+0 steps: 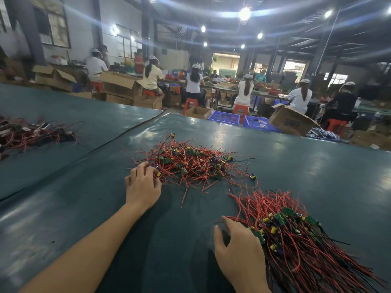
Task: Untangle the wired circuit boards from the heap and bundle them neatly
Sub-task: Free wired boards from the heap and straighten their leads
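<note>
A tangled heap (190,163) of small green circuit boards with red and black wires lies in the middle of the dark green table (296,161). My left hand (142,185) reaches into the heap's left edge, its fingertips curled among the wires near a yellow part. To the right lies an aligned bundle (296,235) of boards, wires fanned out side by side. My right hand (239,250) rests at the bundle's left edge, fingers loosely bent, touching the boards. Whether either hand pinches a wire is hidden.
Another pile of wired parts (31,132) lies far left on a neighbouring table. Beyond the table's far edge stand cardboard boxes (292,121), blue crates (224,118) and several seated workers (194,81) at long benches.
</note>
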### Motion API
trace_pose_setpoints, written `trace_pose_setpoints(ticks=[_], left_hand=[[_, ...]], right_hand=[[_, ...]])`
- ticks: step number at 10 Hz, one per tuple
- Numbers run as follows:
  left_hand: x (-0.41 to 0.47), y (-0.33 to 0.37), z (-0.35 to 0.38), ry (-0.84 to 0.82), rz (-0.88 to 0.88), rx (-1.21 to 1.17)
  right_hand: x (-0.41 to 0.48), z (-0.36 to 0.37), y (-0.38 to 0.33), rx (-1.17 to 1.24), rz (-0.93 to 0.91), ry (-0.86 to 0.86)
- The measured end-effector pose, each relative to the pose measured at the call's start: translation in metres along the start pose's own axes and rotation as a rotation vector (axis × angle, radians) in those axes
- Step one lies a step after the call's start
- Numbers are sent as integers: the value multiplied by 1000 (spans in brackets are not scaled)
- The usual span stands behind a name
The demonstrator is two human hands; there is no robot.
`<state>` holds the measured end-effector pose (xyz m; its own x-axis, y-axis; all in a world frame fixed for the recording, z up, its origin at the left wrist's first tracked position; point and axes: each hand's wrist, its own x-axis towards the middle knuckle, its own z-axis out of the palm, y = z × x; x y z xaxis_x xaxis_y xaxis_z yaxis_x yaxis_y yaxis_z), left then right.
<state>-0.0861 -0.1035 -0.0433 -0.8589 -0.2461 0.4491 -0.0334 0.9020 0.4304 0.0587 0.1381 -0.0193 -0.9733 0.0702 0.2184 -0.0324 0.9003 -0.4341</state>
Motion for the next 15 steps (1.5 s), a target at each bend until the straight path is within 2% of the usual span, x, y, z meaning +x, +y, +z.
trace_pose_setpoints(ticks=[1,2,3,6,7,8,11,14,15], left_hand=[[8,-3,3,15,42,51],[15,-7,11,-176,55,87],[18,-10,14,-216,49,64],[23,-12,15,-182,-50,-91],[23,-11,16,-193,-71,-53],[22,-14,19,-224,-9,51],[17,-10,15,-142,211,-38],[7,-4,5,-40,211,-308],[1,-1,-5,100,118,-529]], right_hand=[[-3,1,-1,4,-4,-8],[-5,1,1,16,-1,-15],[-4,0,2,21,-5,-22],[-4,2,2,8,-11,-23],[-3,2,2,13,-9,-23],[-3,3,3,14,-7,-28],[-3,5,4,1,-3,-41],[-3,5,3,-2,0,-39],[-2,5,3,3,3,-37]])
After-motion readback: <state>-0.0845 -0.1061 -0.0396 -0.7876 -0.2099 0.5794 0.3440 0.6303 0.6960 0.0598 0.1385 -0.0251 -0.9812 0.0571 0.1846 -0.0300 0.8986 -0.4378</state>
